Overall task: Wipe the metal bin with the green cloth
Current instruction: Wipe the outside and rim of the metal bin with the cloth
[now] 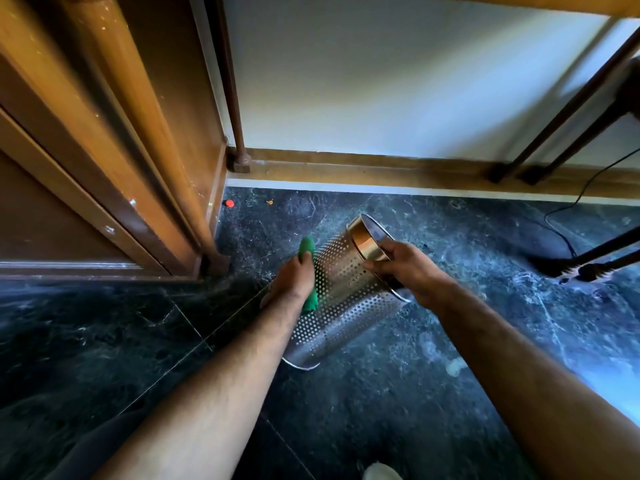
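Note:
A perforated metal bin (346, 306) hangs tilted above the dark floor, one solid band end pointing away from me and the other end toward me. My right hand (408, 271) grips the far solid band from the right. My left hand (294, 278) presses a green cloth (309, 271) against the bin's left side. The cloth shows above and below my fingers. Which end of the bin is the mouth I cannot tell.
A wooden door and frame (114, 161) stand at the left. A white wall with a wooden skirting (381, 171) runs behind. Dark metal legs (568, 119) and a black cable (568, 209) are at the right. The floor (450, 393) is dark marble.

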{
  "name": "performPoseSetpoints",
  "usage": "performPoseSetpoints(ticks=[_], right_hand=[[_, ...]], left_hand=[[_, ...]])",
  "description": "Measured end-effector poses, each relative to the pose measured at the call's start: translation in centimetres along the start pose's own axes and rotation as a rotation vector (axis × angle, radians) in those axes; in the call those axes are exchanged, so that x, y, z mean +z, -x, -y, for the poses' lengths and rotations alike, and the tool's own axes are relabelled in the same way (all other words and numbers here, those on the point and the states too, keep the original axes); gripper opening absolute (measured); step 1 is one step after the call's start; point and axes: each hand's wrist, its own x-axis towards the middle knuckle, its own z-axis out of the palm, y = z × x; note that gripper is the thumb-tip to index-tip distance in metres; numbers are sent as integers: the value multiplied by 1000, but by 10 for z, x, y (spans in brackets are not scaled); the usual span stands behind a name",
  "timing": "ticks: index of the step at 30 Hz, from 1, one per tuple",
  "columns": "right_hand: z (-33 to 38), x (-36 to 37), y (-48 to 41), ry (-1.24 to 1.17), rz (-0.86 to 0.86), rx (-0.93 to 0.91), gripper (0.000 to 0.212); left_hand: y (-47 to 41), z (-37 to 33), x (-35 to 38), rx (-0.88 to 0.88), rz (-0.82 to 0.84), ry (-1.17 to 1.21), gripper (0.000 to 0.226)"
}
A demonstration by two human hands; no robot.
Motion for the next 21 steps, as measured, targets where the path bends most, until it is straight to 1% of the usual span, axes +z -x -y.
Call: performPoseSetpoints(ticks=[1, 3, 6, 8, 9, 10, 11, 13, 14, 16, 18, 19, 21], right_hand=[[0, 2, -1, -4, 14, -9, 14], [-3, 4, -2, -17, 47, -31, 15], [-8, 5, 0, 22, 92, -60, 18], [-10, 3, 1, 34, 102, -50, 20], [-10, 3, 0, 9, 92, -36, 22], [-10, 2, -1, -17, 66, -29, 22], [-9, 3, -2, -31, 20, -34, 21], [-10, 6, -6, -32, -102, -42, 24], [-9, 8, -7, -74, -127, -29, 25], [-11, 10, -7, -166, -96, -15, 20], [-10, 13, -6, -183, -22, -43, 13], [-8, 16, -3, -174, 16, -63, 13], [-6, 18, 0, -106, 76, -91, 16]], left_hand=[[-1, -11, 1, 35, -19, 27, 59], [5, -39, 3, 174, -91, 81, 51], [21, -67, 2, 471, -222, 120, 40], [24, -60, 4, 629, -265, 101, 41], [22, -47, 7, 675, -277, 66, 44], [20, -31, 9, 681, -278, 36, 48], [17, -14, 10, 643, -277, 14, 52], [9, 20, 9, 489, -285, -41, 61], [3, 33, 6, 404, -283, -80, 63], [-8, 48, -5, 227, -237, -137, 57], [-17, 44, -18, 57, -109, -178, 51], [-20, 37, -24, -12, -24, -172, 54], [-22, 15, -31, -90, 117, -54, 65]])
